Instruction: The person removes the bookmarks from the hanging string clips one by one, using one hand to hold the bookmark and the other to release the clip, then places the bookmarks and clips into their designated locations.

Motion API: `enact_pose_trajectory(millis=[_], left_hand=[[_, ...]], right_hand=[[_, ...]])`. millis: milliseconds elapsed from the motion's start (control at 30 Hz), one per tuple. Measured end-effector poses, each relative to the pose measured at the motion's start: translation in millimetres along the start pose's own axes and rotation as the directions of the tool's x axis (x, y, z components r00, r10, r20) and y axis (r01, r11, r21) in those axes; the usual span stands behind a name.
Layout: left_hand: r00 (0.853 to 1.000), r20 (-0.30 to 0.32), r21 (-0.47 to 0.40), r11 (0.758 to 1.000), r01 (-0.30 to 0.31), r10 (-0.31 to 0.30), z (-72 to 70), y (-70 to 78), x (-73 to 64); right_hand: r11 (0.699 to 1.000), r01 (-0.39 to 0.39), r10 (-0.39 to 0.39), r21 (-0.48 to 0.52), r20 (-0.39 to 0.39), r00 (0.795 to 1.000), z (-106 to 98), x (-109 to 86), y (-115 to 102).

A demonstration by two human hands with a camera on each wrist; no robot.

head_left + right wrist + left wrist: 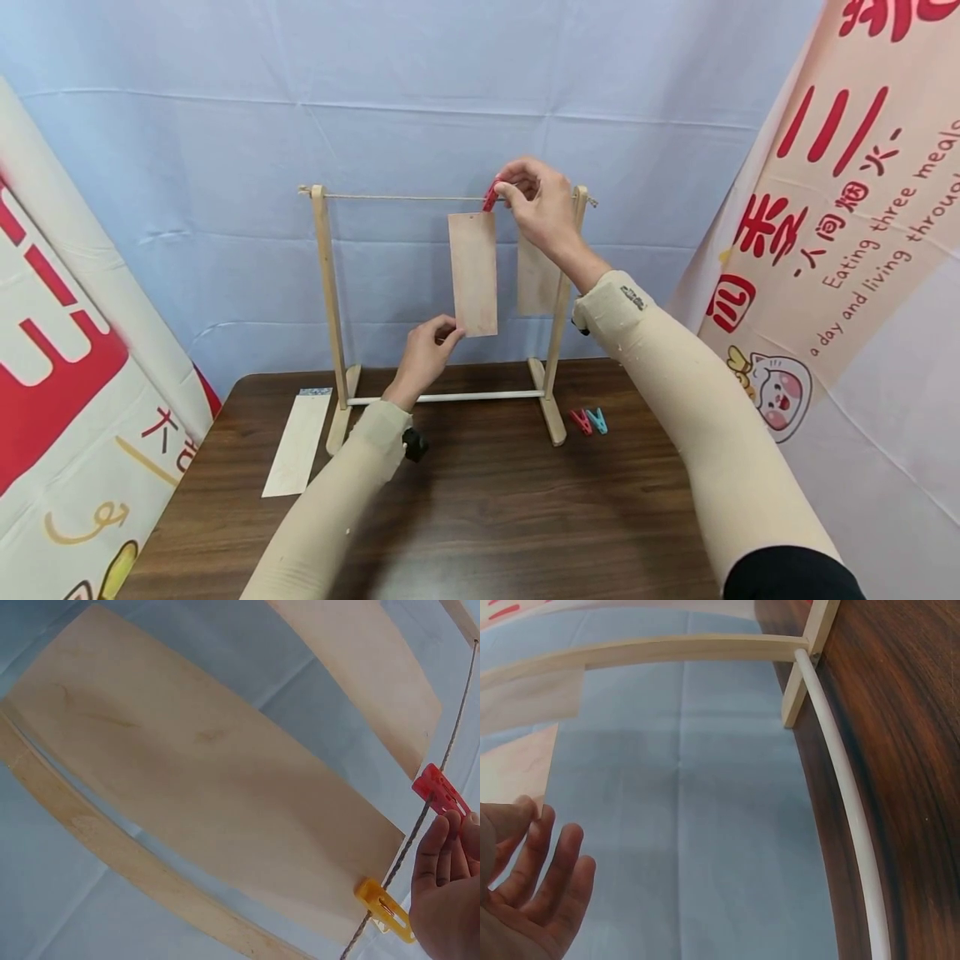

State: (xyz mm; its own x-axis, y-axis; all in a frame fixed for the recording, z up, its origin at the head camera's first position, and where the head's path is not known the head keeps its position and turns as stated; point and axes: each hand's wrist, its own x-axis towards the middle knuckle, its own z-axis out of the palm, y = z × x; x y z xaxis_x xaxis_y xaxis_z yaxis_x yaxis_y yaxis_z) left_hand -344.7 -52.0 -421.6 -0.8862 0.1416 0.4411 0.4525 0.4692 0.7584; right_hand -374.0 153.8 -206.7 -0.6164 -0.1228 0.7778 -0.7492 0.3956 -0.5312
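Observation:
A thin pale wooden board (473,275) hangs upright just under the rope (405,197) of a small wooden rack. My left hand (429,354) pinches its lower left corner between thumb and fingers. Up at the rope, my right hand (538,204) pinches a red clothespin (441,789) by its handles, the jaws at the board's top right corner. To the right hangs a second wooden board (202,772), held on the rope by a yellow clothespin (384,906); in the head view my right hand covers its top.
On the dark table (480,500), a third board (298,444) with a blue patterned end lies left of the rack. A red clothespin (581,422) and a blue clothespin (597,420) lie by the rack's right foot (550,412). A white crossbar (480,396) joins the posts low down.

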Motion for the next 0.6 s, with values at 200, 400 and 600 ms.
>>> enact_pose_trajectory(millis=[200,400,600], left_hand=[[1.000,0.002,0.006,1.000,0.010,-0.010,-1.3,-1.4,-2.4],[1.000,0.002,0.013,1.000,0.006,-0.006,-1.8,-6.0,-5.5],[1.000,-0.005,0.005,1.000,-0.003,0.003,-2.4,-10.9,-7.9]], right_hand=[[1.000,0.004,-0.004,0.008,-0.008,1.000,-1.0,0.7,1.1],[1.000,0.005,-0.005,-0.001,-0.019,1.000,-0.8,0.6,1.4],[0.999,0.016,-0.017,-0.040,-0.032,0.999,-1.8,-0.8,-0.7]])
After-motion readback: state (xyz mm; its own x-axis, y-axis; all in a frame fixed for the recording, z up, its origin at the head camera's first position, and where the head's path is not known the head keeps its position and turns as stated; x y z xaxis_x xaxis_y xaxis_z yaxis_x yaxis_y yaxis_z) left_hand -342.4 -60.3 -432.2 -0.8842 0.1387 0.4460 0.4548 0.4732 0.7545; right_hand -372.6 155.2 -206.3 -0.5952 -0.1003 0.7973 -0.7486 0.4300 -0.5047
